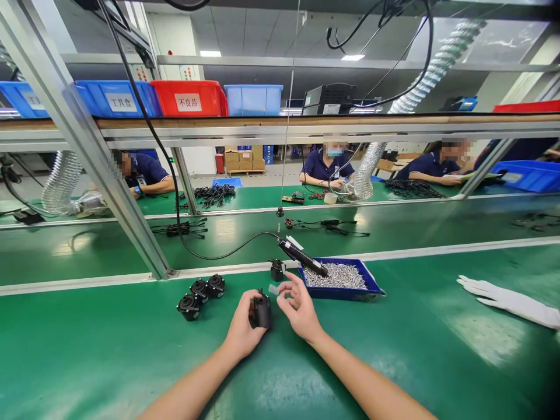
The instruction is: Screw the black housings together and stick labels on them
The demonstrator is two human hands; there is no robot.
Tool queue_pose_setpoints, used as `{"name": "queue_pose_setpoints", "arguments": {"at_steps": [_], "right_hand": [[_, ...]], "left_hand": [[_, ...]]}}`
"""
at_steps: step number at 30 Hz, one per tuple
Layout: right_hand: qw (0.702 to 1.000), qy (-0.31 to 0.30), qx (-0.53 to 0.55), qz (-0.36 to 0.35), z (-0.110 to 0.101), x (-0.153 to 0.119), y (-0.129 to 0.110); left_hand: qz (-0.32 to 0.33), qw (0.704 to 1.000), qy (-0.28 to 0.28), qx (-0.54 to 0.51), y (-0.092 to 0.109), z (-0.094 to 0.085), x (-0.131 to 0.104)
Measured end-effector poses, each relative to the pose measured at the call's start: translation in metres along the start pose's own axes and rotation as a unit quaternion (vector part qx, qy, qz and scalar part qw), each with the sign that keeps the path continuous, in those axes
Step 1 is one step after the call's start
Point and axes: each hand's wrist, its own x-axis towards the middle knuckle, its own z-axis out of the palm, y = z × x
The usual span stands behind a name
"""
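My left hand point(242, 326) is closed around a black cylindrical part point(262, 312), which stands upright just above the green bench. Close to its right side, my right hand point(300, 306) pinches a small translucent piece point(273, 289) between thumb and fingertips. The piece is near the top of the black part; whether they touch I cannot tell. Beyond my right hand sits a blue tray point(376, 291) filled with small silvery screws. A black electric screwdriver point(301, 255) lies with its front end over the screws. Another black part point(277, 269) stands left of the tray.
Three black round parts point(199, 290) stand together on the left. A white glove point(507, 300) lies at the right. The screwdriver's cord loops up past a slanted metal post point(87, 134). Co-workers point(326, 166) sit across a lower belt, and bins point(190, 98) line the overhead shelf.
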Motion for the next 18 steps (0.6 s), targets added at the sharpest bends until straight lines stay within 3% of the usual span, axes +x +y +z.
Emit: {"name": "queue_pose_setpoints", "arguments": {"at_steps": [3,6,18], "right_hand": [[0.997,-0.037,0.047,0.052,0.002,-0.001,0.000],[0.994,-0.068,0.027,0.083,0.008,-0.007,-0.002],[0.993,-0.052,-0.024,0.105,0.019,-0.013,-0.005]], "left_hand": [[-0.031,0.999,0.002,-0.006,0.000,-0.002,0.003],[-0.040,0.999,-0.009,-0.010,0.003,-0.003,0.003],[-0.049,0.999,-0.010,-0.002,0.000,-0.003,0.001]]}}
